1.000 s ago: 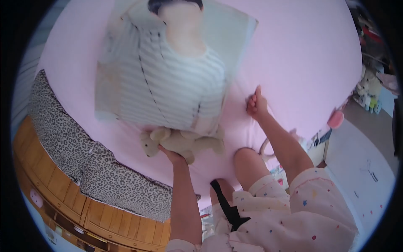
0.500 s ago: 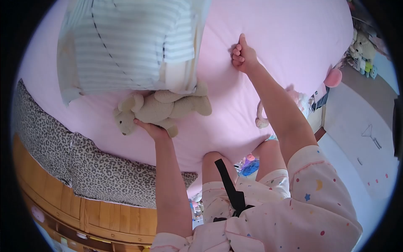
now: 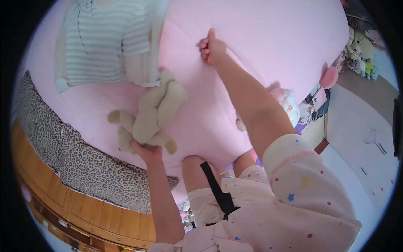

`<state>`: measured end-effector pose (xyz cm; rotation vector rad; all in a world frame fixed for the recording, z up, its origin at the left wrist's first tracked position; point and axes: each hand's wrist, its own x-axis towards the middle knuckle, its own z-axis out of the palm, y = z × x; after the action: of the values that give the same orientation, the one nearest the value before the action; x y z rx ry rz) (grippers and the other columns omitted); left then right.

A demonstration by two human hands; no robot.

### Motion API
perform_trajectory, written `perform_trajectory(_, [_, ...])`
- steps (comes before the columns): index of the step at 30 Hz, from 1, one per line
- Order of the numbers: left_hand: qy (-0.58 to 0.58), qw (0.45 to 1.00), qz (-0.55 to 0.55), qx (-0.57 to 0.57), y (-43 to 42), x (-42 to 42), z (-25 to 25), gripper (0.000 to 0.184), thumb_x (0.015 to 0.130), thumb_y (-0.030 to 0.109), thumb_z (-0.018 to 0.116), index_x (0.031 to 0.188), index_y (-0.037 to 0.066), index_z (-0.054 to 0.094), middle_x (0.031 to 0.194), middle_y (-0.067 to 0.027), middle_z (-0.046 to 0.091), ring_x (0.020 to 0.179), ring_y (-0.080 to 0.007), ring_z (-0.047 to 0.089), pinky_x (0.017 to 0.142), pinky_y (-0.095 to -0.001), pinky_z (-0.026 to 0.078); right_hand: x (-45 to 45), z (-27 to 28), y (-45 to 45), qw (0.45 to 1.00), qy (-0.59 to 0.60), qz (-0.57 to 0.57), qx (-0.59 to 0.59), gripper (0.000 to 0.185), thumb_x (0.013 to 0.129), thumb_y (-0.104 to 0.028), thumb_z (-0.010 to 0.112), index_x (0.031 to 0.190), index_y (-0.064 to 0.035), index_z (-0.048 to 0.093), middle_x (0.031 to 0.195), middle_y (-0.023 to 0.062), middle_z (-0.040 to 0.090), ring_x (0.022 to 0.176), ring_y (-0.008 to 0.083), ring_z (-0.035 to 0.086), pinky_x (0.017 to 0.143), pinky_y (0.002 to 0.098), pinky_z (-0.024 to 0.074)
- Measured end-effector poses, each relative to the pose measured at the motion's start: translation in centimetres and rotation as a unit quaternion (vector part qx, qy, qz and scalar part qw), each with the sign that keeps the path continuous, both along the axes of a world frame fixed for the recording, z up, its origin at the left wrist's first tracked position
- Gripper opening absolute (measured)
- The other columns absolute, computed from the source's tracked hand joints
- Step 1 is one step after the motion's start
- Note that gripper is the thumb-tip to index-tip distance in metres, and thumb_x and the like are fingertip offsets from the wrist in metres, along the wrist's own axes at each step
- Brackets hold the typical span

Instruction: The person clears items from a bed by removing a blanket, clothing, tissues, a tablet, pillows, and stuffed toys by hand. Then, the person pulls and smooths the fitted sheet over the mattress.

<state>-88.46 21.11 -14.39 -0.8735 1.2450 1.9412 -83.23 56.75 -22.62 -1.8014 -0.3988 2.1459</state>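
A beige teddy bear (image 3: 146, 119) is in my left hand (image 3: 149, 152), whose fingers are closed around it near the head. The bear is tilted above the pink bedding (image 3: 201, 113), its legs pointing up and right, its face out of sight. Farther forward, my right hand (image 3: 213, 48) rests on the bedding, fingers curled in and thumb stretched out; nothing shows in it. Just beyond the bear lies a pale striped pillow (image 3: 109, 46).
Leopard-print cushions (image 3: 100, 168) line the bed's left edge beside a wooden headboard (image 3: 84, 210). A white and pink plush (image 3: 287, 103) lies partly behind my right forearm. More soft toys (image 3: 361, 46) stand at the far right, near a pink round object (image 3: 329, 77).
My left hand has lifted and turned the bear away from the pillow, so its face no longer shows. The view has shifted, and my right hand stays curled on the bedding.
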Motion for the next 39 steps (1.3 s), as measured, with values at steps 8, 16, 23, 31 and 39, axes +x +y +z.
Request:
perform_trajectory(8, [0.089,0.995,0.01,-0.05,1.1,13.6,-1.7,0.047,0.096,0.042,0.041,0.127,0.008,0.05,0.116,-0.0053,0.058,0.106,-0.0208,0.057,0.089,-0.0365,0.049,10.7,2.3,-6.0,0.886,0.087,0.29,0.35,0.035,0.098,-0.033,0.052,0.089,-0.0017,0.062,0.078,0.0114,0.065,0.057,0.0142,0.058,0.054,0.0284,0.0482])
perform_trajectory(16, [0.215,0.968,-0.066,-0.111,-1.9,13.9,-6.5,0.047,0.099,0.042,0.035,0.124,0.006,0.05,0.11,-0.0036,0.058,0.1,-0.0156,0.057,0.084,-0.0326,0.049,31.3,5.8,-17.3,0.42,-0.177,0.574,0.68,0.047,0.076,-0.013,0.062,0.123,-0.0088,0.059,0.135,0.0048,0.048,0.113,0.0271,0.05,0.106,0.0525,0.0345])
perform_trajectory(23, [0.211,0.974,-0.078,-0.036,-3.2,13.2,-7.5,0.044,0.098,0.04,0.036,0.118,0.006,0.055,0.105,-0.0038,0.06,0.094,-0.016,0.06,0.079,-0.0323,0.051,32.5,9.9,-18.3,0.504,-0.089,0.626,0.588,0.049,0.076,-0.003,0.06,0.124,-0.0147,0.059,0.124,0.0084,0.051,0.103,0.0264,0.056,0.082,0.0338,0.0522])
perform_trajectory(31, [0.153,0.988,0.002,-0.016,-2.8,13.0,-7.6,0.046,0.098,0.041,0.037,0.12,0.005,0.054,0.11,-0.0055,0.06,0.099,-0.0198,0.059,0.083,-0.0364,0.051,36.6,24.9,-5.9,0.766,-0.202,0.459,0.403,0.073,0.076,-0.005,0.073,0.141,-0.0024,0.041,0.133,0.0173,0.045,0.089,0.0185,0.06,0.073,0.0282,0.052])
perform_trajectory(39, [0.129,0.987,-0.014,0.098,-3.9,12.4,-8.4,0.058,0.096,0.049,0.04,0.133,0.005,0.046,0.123,-0.0087,0.058,0.107,-0.0239,0.058,0.09,-0.0387,0.051,43.9,11.3,-5.4,0.648,-0.362,0.496,0.45,0.086,0.074,-0.025,0.079,0.141,0.0075,0.035,0.117,0.0264,0.057,0.106,0.0306,0.059,0.091,0.0357,0.047])
